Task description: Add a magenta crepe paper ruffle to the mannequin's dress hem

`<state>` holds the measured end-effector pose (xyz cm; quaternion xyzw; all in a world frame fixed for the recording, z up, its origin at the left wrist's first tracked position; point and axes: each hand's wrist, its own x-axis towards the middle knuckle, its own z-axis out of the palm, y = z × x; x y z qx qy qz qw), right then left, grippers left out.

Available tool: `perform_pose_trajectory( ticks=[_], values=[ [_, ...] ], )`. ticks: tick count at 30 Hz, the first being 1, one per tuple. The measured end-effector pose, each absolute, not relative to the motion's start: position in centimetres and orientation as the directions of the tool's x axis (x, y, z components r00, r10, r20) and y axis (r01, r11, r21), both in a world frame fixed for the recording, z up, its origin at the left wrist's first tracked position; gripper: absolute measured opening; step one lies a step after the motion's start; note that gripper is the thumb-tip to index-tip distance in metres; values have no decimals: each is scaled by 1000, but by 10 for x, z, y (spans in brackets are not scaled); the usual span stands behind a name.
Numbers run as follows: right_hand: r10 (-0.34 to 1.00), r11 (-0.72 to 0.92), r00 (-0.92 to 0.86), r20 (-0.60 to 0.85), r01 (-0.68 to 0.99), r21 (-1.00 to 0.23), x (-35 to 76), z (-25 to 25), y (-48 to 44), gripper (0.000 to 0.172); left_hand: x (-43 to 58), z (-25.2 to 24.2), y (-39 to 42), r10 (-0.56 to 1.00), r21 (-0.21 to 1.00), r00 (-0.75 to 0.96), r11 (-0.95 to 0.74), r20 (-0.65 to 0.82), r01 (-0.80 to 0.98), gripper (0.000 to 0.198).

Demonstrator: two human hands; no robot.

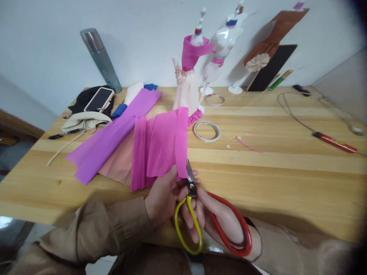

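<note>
My left hand [164,193] pinches the lower edge of a folded piece of magenta crepe paper [164,143], its thumb on top. My right hand [213,217] is wrapped in the handles of a pair of scissors [191,187], one loop yellow and one red. The blades stand at the right edge of the magenta paper, near its lower corner, with one blade pointing up alongside it. Whether they have cut into it I cannot tell. Beneath and left of the magenta paper lie a purple crepe sheet [114,139] and a peach one [119,162].
A small form in a magenta and peach dress [186,88] stands behind the paper, beside white mannequins [225,42]. Tape rolls [207,123] lie before them. Around these are a bottle [101,59], a phone [99,100], a brown paper dress [268,42] and a red-handled tool [335,142] with a cord.
</note>
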<state>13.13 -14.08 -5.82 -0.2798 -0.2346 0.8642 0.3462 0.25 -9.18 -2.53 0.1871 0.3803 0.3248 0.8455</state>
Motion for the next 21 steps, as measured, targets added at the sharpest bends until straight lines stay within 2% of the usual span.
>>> perform_pose_trajectory(
  ticks=[3, 10, 13, 18, 21],
  values=[
    [727, -655, -604, -327, -465, -596, 131, -58, -141, 57, 5, -20, -91, 700, 527, 391, 711, -598, -466, 32],
    [720, -668, -603, -345, -465, -581, 128, -59, -142, 61, 10, -16, -92, 675, 498, 325, 721, -662, -482, 23],
    [714, -676, -604, -353, -464, -572, 128, -54, -143, 62, 11, -17, -92, 678, 513, 309, 718, -667, -470, 27],
    [725, -676, -591, -354, -515, -526, 131, -40, -143, 51, 11, -17, -95, 690, 544, 303, 713, -657, -442, 27],
    [730, -674, -594, -337, -544, -500, 132, -37, -142, 49, 11, -15, -96, 684, 544, 299, 718, -665, -434, 34]
  ],
)
